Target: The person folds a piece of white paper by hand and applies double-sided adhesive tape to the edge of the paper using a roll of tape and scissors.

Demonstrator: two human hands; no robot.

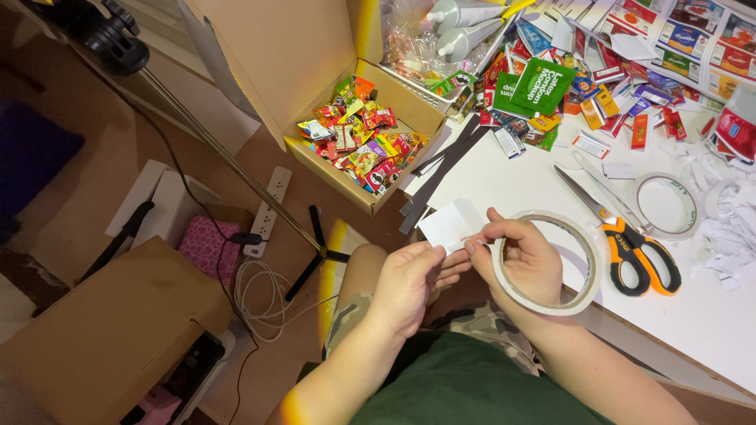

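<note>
My left hand (411, 282) pinches the edge of a small white paper piece (449, 224) held just off the white table's front edge. My right hand (526, 260) passes through a large roll of clear tape (579, 293), which hangs around the hand, and its fingertips meet the paper beside my left thumb. Orange-handled scissors (630, 244) lie shut on the table just right of the roll.
An open cardboard box of colourful snack packets (358, 142) sits at the table's left end. More packets (567, 102), a second tape roll (668, 206), dark strips (445, 165) and paper scraps (728, 228) cover the table (520, 185). A tripod (236, 169), power strip (268, 208) and boxes (102, 330) stand on the floor.
</note>
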